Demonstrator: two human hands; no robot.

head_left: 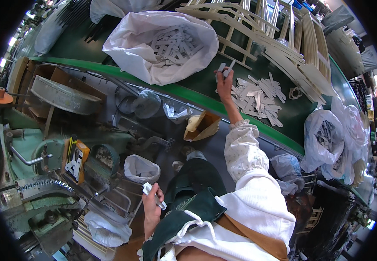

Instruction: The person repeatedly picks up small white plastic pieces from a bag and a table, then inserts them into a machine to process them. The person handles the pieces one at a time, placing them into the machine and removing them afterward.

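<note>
My right hand reaches over the green work table, its fingers closed on a few flat light-grey strips. Just right of it lies a loose pile of similar strips with rounded ends. To its left stands a big white sack, rolled open, with many such strips inside. Low in front of my body, my left hand is closed round a small bundle of white strips. How many strips each hand holds is hard to make out.
Stacked pale frames fill the table's far right. Plastic bags of parts hang at its right end. A green machine with a spring, lever and yellow box stands left. Below are a cardboard box and a white bag.
</note>
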